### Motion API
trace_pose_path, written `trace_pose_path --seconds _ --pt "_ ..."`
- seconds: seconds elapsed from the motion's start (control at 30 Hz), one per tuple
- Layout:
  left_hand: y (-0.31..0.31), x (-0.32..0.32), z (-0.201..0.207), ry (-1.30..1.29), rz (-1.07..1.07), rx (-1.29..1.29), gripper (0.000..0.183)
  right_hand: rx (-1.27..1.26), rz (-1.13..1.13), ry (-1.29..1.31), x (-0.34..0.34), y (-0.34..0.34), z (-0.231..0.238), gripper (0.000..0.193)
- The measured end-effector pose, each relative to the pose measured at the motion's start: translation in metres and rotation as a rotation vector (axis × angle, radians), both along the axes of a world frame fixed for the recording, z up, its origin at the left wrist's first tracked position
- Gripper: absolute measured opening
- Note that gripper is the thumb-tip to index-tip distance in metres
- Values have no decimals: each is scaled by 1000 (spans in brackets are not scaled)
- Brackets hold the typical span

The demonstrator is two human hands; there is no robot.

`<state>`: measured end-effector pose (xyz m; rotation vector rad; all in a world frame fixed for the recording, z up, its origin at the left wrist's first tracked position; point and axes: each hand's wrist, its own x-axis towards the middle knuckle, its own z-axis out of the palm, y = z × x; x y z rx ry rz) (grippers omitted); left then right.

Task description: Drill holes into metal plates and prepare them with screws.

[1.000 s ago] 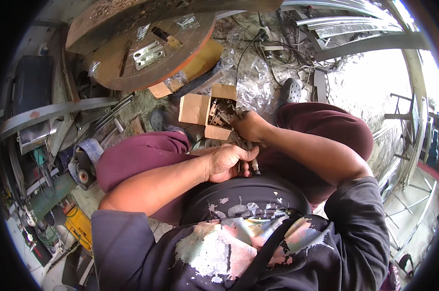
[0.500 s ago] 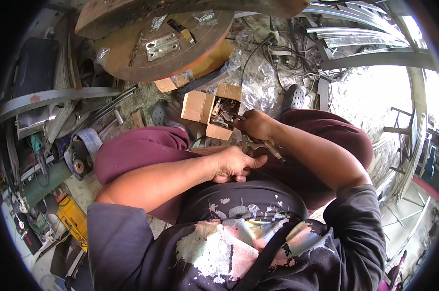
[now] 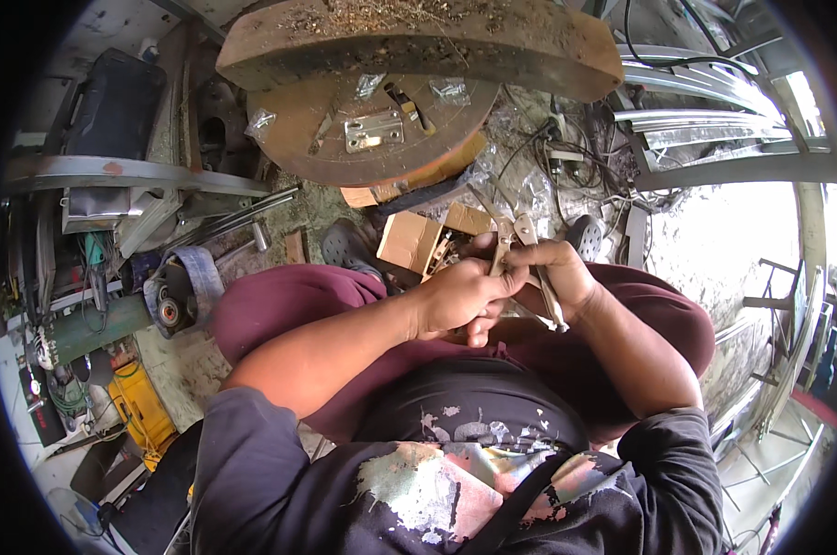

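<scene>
In front of my belly both hands hold a jointed grey metal piece [image 3: 524, 228] with long flat arms and rounded ends; its exact kind is unclear. My left hand [image 3: 460, 294] is closed on one arm of it, thumb pressed along the metal. Around the other side curls my right hand [image 3: 565, 270], with an arm of the piece sticking out below the fingers. Just beyond my hands stands an open cardboard box [image 3: 411, 242] holding small metal parts, partly hidden by my left hand.
A round wooden top [image 3: 317, 157] ahead carries a metal hinge plate [image 3: 374, 131], small plastic packets and a dark strip. Above it lies a thick timber slab [image 3: 418, 42]. Metal profiles [image 3: 705, 125] and cables are at right, a grinder-like tool [image 3: 171, 310] and yellow case [image 3: 141, 407] at left.
My right hand has come back from the cardboard box and up against my left. The metal piece is now raised between both hands. The view has shifted slightly.
</scene>
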<state>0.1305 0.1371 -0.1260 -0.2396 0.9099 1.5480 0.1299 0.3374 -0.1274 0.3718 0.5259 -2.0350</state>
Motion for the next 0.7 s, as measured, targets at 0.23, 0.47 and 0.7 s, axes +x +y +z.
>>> trace_pose_path --seconds 0.23,0.47,0.7 --pt "-25 -26 64 1554 8 -868 27 284 -228 -6 0 -5 -5 36" --pt "-81 -84 76 2112 373 -1260 24 205 -115 -48 18 -14 -13 56" --pt "-89 -99 64 1889 551 -826 17 83 155 138 19 -20 8 43"
